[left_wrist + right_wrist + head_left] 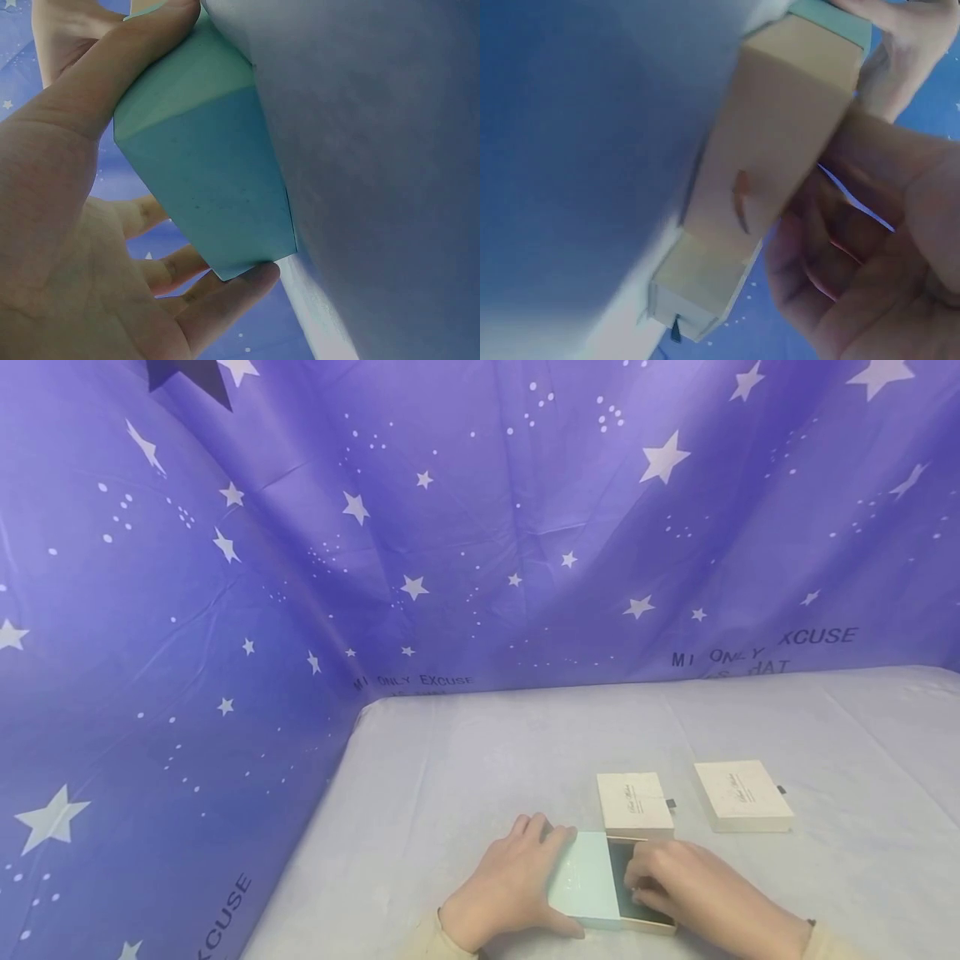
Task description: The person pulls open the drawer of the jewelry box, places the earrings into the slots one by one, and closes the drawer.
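A mint-green slide-out box (588, 877) lies on the table, its cream-edged drawer (649, 928) pulled partway out to the right. My left hand (512, 883) holds the sleeve from the left, thumb on the near side and fingertips on the far side; the left wrist view shows the sleeve's plain end (210, 187). Over the dark inside of the drawer, my right hand (693, 878) has its fingers bent down into it. Whether they pinch anything is hidden. In the right wrist view, a small ribbon tab (741, 201) shows on the drawer's outer end.
Just behind the green box stands a closed cream box (633, 802) with a dark pull tab. Another cream box (742, 793) lies farther right. A pale cloth covers the table (465, 760); a purple star-printed curtain (480, 527) hangs behind and at the left.
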The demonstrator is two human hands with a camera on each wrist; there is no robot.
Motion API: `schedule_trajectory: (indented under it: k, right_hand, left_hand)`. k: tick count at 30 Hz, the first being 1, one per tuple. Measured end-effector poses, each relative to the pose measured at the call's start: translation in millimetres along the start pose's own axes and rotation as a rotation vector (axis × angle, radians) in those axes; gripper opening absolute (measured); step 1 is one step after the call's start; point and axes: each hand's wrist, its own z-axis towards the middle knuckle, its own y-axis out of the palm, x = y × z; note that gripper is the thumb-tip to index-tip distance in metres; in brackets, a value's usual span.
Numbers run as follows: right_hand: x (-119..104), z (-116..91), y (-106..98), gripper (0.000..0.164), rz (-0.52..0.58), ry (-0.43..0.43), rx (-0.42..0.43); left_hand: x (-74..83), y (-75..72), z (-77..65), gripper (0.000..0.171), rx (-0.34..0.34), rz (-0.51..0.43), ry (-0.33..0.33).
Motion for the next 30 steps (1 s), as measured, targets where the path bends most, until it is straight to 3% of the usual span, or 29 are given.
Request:
schedule_trajectory:
  k: [6,13,22,30]
  right_hand:
    - [-0.2,0.2,-1.8,0.032,0.011,-0.018,-0.019]
    - [2.4,1.5,0.5,0.03,0.104,0.025,-0.029]
    - [8.9,-4.1,2.3,0.022,0.114,-0.033,0.047]
    - [20.2,-10.8,-18.4,0.011,0.08,0.065,0.088]
  left_hand:
    - [0.1,-0.4,-0.6,0.1,0.006,-0.002,0.002]
    - [-0.2,0.3,0.1,0.1,0.002,-0.002,-0.001]
    - [-0.2,0.9,-0.1,0.101,-0.004,-0.003,-0.006]
    - [-0.8,1.2,0.7,0.103,-0.012,-0.009,-0.015]
